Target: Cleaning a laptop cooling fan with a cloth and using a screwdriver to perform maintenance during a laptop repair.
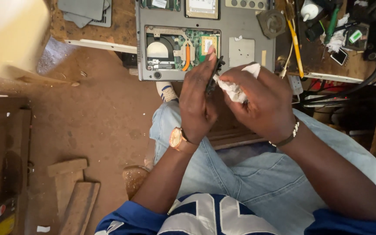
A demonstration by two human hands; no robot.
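Observation:
My left hand (pixel 198 102) grips a small flat black part (pixel 213 77) upright, edge-on to the camera. My right hand (pixel 262 102) presses a crumpled white tissue (pixel 235 87) against that part. Both hands are held above my lap, just in front of an opened grey laptop (pixel 249 48) lying bottom-up on the workbench, with its green circuit board (pixel 199 45), copper heat pipe and fan bay (pixel 158 50) exposed. A watch sits on my left wrist and a bead bracelet on my right.
A yellow-handled tool (pixel 296 43), a white bottle (pixel 310 9), cables and small parts crowd the bench at right. Grey panels (pixel 85 11) lie at top left. Wooden blocks (pixel 72 187) rest on the dirt floor at lower left, beside a dark wooden crate (pixel 1 165).

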